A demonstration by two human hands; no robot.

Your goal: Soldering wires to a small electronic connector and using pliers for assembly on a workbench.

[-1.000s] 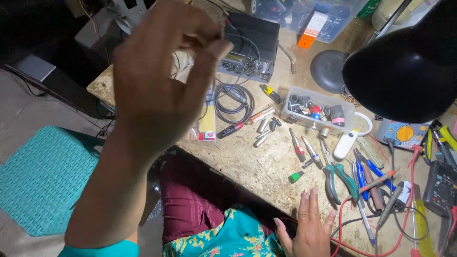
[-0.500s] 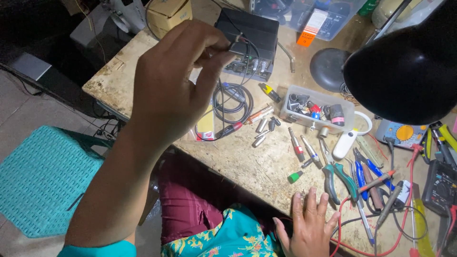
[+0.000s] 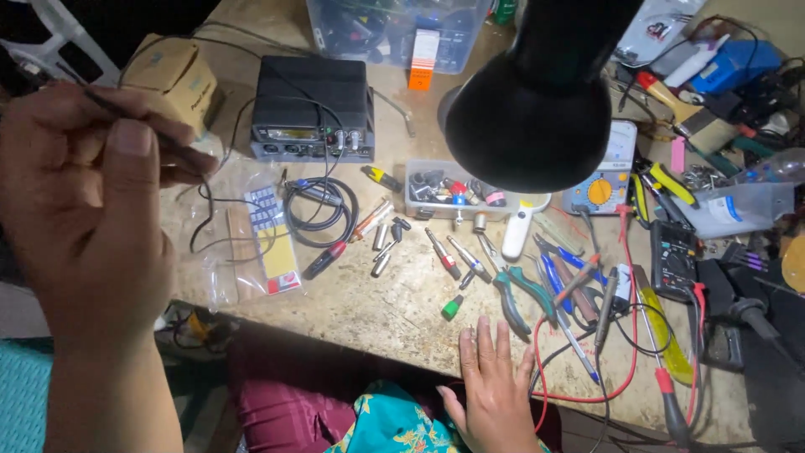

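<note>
Though pinched, thin rod slanting down-right

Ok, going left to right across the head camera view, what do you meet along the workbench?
Left hand pinching a thin wire, plastic bag, coiled black cable, green cap, right hand, green-handled pliers, black multimeter.

Single head-worn view, looked steeply down from above onto workbench. Left hand loomed close to lens; black lamp shade also near, blocking bench's middle.
</note>
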